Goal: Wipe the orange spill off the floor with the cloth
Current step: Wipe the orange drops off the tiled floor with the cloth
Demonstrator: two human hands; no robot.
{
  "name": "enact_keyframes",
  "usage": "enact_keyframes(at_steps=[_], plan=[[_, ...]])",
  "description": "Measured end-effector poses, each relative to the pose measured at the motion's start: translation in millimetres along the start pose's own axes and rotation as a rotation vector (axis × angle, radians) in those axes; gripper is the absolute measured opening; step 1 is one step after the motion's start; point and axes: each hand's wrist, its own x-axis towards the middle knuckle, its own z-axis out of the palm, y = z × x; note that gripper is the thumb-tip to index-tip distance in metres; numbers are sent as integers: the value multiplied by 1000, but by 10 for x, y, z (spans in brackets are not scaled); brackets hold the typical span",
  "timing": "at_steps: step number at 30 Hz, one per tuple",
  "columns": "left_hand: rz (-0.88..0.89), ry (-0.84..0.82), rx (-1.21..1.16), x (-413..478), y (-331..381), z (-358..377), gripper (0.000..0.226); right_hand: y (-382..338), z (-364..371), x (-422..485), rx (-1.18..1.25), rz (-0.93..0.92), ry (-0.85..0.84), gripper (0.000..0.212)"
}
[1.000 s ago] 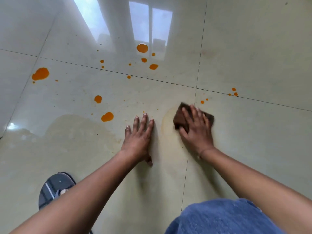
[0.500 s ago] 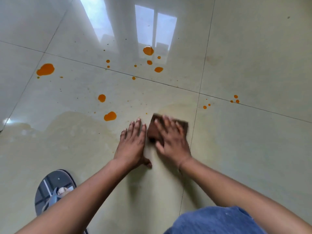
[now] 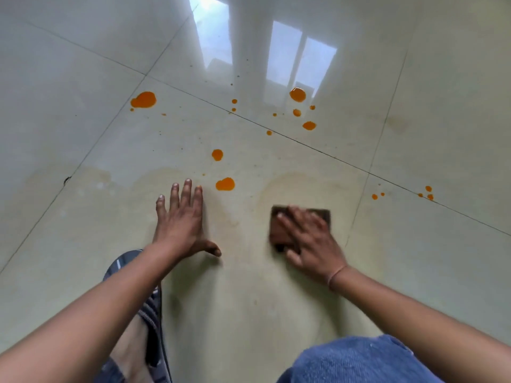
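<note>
Right hand [image 3: 309, 241]: fingers straight and spread, pressing the cloth [image 3: 279, 234] flat onto the floor [image 3: 414, 272]. Left hand [image 3: 181, 225]: fingers apart, flat on tile. Nearby, only pale smears. Outstanding, I judge: orange spill [image 3: 225, 184], scattered drops beyond.

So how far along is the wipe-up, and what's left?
Partly done. A pale wiped smear lies around the hands. In hand: the right hand presses the cloth flat on the floor; the left hand braces. Left: the near blob by the left fingertips, the large far-left blob, the cluster by the window reflection, the dots at right.
</note>
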Motion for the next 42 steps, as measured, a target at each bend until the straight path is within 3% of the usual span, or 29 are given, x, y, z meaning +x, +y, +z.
enact_keyframes(at_steps=[3, 4, 7, 9, 10, 11, 14, 15, 19, 21, 22, 25, 26, 27, 30, 31, 33, 36, 37, 40, 42], plan=[[-76, -61, 2, 69, -227, 4, 156, -173, -114, 689, 55, 377, 97, 76], [-95, -82, -16, 86, -276, -9, 158, -360, -90, 798, 65, 341, 85, 77], [-97, -141, -75, 80, -332, -56, 160, -784, 187, 286, 30, -114, -25, 82], [-90, -161, -119, 66, -314, -63, 160, -602, 169, -246, -16, -275, -147, 85], [-96, -159, -135, 56, -317, -62, 160, -431, 151, -254, -38, -304, -107, 84], [-100, -156, -147, 58, -309, -57, 160, -300, 122, -127, -51, -252, -68, 82], [-91, -151, -167, 81, -327, 6, 161, -464, -15, 612, 5, 162, 26, 76], [-84, -145, -167, 80, -344, 21, 161, -668, 13, 728, 17, 161, 20, 77], [-53, -149, -147, 74, -417, -1, 160, -933, 206, 161, -26, -361, -122, 79], [-47, -150, -125, 59, -413, -8, 159, -577, 127, 138, -41, -424, -84, 77], [-53, -145, -115, 59, -411, -8, 159, -460, 79, 310, -32, -327, -34, 75], [-94, -157, -112, 83, -391, -7, 162, -589, -101, 1133, 77, 287, 116, 71], [-113, -170, -117, 91, -389, -20, 163, -772, -115, 1319, 98, 371, 122, 71], [-140, -192, -138, 83, -390, -36, 164, -948, -80, 1384, 109, 319, 99, 72], [-222, -239, -246, 60, -412, -54, 166, -1051, 65, 947, 2, -213, -40, 74], [-229, -252, -270, 48, -410, -57, 166, -883, 34, 815, -31, -313, -80, 75], [-234, -273, -282, 40, -413, -66, 167, -558, -33, 935, -27, -235, -21, 75], [-237, -284, -294, 71, -391, -66, 168, -667, -180, 1493, 42, 259, 88, 73], [-234, -281, -298, 73, -396, -74, 168, -847, -169, 1568, 50, 223, 70, 74], [-222, -272, -293, 37, -411, -91, 164, -1184, 55, 1053, -14, -295, -51, 76], [-223, -276, -299, 33, -410, -100, 164, -914, 57, 606, -48, -461, -134, 77]])
